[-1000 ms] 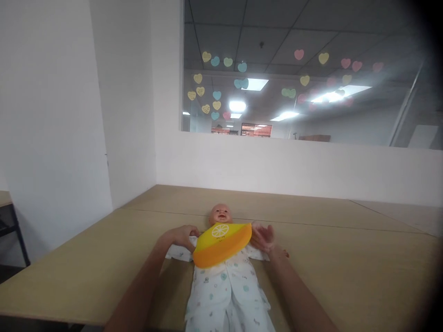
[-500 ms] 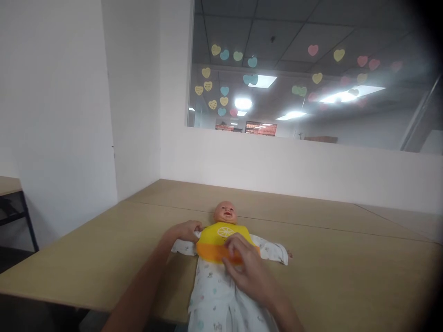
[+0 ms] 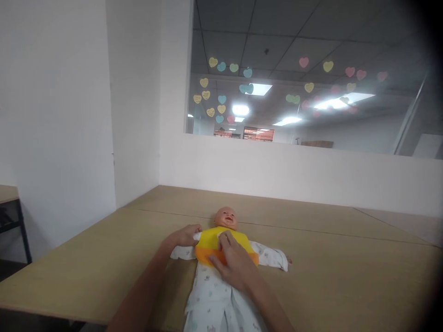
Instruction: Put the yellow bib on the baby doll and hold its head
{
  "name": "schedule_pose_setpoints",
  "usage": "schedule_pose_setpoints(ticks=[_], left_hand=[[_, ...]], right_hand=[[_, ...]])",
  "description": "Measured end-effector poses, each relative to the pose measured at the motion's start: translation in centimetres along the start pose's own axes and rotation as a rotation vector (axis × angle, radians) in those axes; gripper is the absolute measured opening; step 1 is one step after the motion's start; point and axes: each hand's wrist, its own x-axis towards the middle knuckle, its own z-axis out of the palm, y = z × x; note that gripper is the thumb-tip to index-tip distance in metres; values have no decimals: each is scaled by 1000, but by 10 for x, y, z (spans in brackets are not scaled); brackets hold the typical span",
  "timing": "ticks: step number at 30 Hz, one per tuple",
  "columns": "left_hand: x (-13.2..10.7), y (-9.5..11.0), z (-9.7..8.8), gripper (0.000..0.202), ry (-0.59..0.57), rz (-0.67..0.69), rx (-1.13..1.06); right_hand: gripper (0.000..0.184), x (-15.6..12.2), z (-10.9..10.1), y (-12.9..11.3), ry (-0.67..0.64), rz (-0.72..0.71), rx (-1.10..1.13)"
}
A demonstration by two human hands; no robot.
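A baby doll point(image 3: 226, 218) lies face up on the wooden table, its arms spread to both sides. It wears a white patterned outfit point(image 3: 211, 295) and, over the chest, a yellow and orange bib point(image 3: 207, 240). My left hand point(image 3: 187, 235) is closed at the doll's shoulder on the left side, with white sleeve cloth at its fingertips. Over the middle of the bib is my right hand point(image 3: 233, 260), its thumb and curled fingers apart, covering most of the printed design. Whether its fingertips press on the bib is hard to see.
The wooden table point(image 3: 332, 267) reaches back to a white wall point(image 3: 277, 173). Above it is a window with several heart-shaped notes. A second table point(image 3: 8, 193) stands at the far left.
My right hand has moved left across the bib, towards its printed design. My left hand stays at the doll's shoulder. The camera view has tilted up slightly.
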Motion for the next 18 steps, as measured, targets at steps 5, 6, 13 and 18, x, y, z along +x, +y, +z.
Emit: schedule_pose_setpoints(ticks=[5, 6, 13, 18], left_hand=[[0, 5, 1, 42, -4, -24, -59], [0, 6, 1, 41, -3, -29, -66], [-3, 10, -1, 47, -13, -56, -49], [-2, 8, 0, 49, -31, -63, -38]], right_hand=[[24, 6, -7, 4, -23, -2, 132], [27, 6, -9, 4, -9, -1, 179], [37, -3, -29, 3, 70, 74, 312], [17, -17, -46, -4, 113, 69, 244]])
